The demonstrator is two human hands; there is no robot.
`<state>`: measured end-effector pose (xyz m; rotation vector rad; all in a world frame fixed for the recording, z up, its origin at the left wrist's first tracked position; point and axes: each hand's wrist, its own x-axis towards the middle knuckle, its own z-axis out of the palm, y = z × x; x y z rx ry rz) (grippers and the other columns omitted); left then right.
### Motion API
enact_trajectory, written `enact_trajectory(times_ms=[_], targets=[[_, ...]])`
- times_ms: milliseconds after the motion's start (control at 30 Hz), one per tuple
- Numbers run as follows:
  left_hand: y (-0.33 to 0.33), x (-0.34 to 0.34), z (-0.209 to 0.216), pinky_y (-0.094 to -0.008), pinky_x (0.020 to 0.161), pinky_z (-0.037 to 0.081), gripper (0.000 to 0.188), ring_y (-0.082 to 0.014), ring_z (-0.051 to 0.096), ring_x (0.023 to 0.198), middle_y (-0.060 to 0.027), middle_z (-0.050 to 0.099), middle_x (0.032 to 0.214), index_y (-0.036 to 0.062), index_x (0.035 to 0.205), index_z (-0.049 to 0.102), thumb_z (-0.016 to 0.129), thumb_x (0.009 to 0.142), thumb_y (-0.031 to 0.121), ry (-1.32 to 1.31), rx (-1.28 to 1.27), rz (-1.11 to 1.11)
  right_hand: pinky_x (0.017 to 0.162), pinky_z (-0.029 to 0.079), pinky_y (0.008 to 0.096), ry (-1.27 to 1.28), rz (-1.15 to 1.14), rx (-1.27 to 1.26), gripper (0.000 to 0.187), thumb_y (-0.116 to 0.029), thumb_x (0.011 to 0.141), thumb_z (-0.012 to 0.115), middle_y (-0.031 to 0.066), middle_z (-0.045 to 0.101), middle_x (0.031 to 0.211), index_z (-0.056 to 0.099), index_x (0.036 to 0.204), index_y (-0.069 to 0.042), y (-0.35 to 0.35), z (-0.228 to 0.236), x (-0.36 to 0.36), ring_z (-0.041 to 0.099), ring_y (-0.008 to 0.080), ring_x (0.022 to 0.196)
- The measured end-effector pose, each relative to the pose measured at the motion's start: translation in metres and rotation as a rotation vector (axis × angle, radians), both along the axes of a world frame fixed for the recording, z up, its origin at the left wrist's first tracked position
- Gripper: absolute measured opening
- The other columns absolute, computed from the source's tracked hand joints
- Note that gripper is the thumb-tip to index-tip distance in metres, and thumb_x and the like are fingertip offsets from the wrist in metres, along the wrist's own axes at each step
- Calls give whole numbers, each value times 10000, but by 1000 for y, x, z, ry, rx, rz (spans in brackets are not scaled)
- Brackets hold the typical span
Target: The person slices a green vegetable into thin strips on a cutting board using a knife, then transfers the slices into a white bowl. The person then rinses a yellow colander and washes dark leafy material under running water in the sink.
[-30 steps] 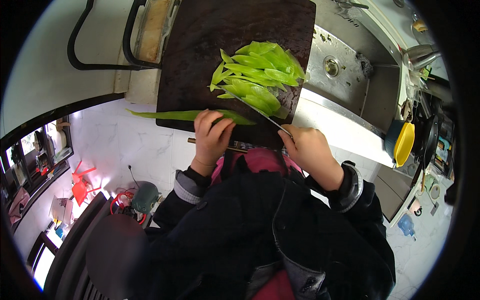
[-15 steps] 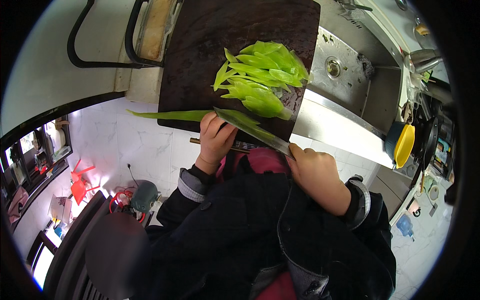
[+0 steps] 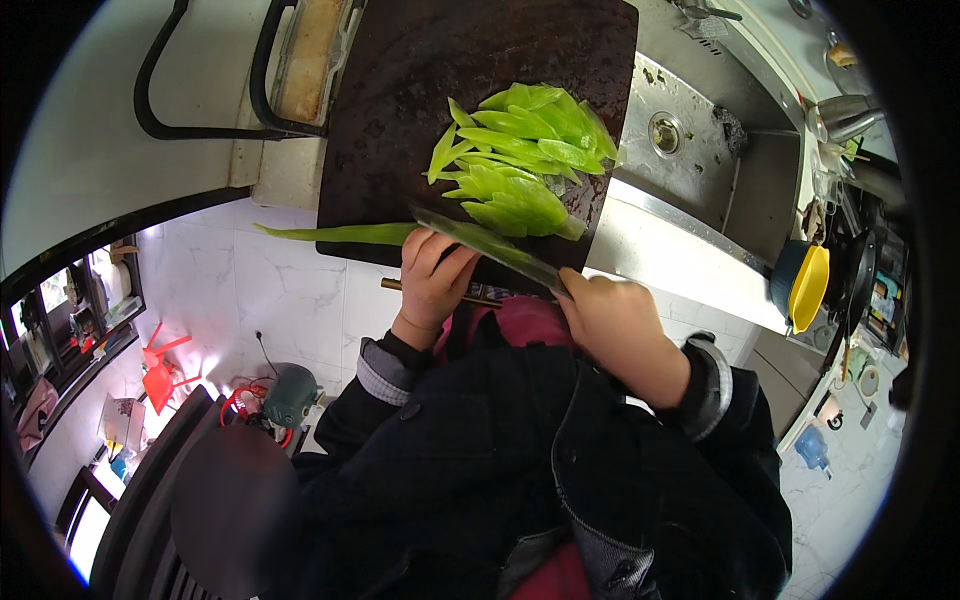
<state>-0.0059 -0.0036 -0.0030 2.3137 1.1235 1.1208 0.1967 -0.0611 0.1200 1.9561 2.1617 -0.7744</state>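
My right hand (image 3: 622, 325) is wrapped round the handle end of a kitchen knife (image 3: 490, 246), its broad blade slanting up to the left. The blade lies over a long, tapering green celtuce stem (image 3: 360, 234) along the board's near edge and hides part of it. Closed fingers of my left hand (image 3: 435, 280) press on the stem close to the blade tip. The stem's thin end sticks out past the left side of the dark cutting board (image 3: 400, 70). Behind the knife, bright green celtuce slices (image 3: 530, 150) lie overlapping in two heaps, with a few loose ones at their left.
Right of the board is a steel sink (image 3: 690, 170) with a drain. A yellow and dark basin (image 3: 810, 290) stands on the sink's near right. Black metal bars (image 3: 215, 130) rise at the far left. Below lies a pale tiled floor with a red stool (image 3: 160, 375).
My right hand and the knife have shifted slightly left and away from me, so the blade now reaches further left over the stem. My left hand and the slices stay put.
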Motion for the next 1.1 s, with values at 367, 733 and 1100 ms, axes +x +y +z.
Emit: enact_trajectory(times_ms=[367,733,1100], targets=[[0,0,0,-367,842,439,269,-270,524,984,-30,594,999,102,884,673,744,634,32,-46,-35,-4,486,469,412,42,-34,0,205,-252,880,544,131,581,586,601,885,-56,9,-20,-8,589,313,527],[-1,-1,-3,-363,851,433,278,-268,518,991,-26,589,1003,113,895,675,743,640,27,-55,-20,6,515,477,413,41,-45,-92,213,-255,884,545,143,593,598,605,846,-54,3,13,0,596,322,547],[-3,-1,-2,-365,853,434,285,-263,512,998,-20,586,998,130,896,685,753,639,29,-49,-31,13,526,476,420,102,-43,-62,217,-248,888,539,156,592,606,618,825,-55,5,16,6,591,336,548]])
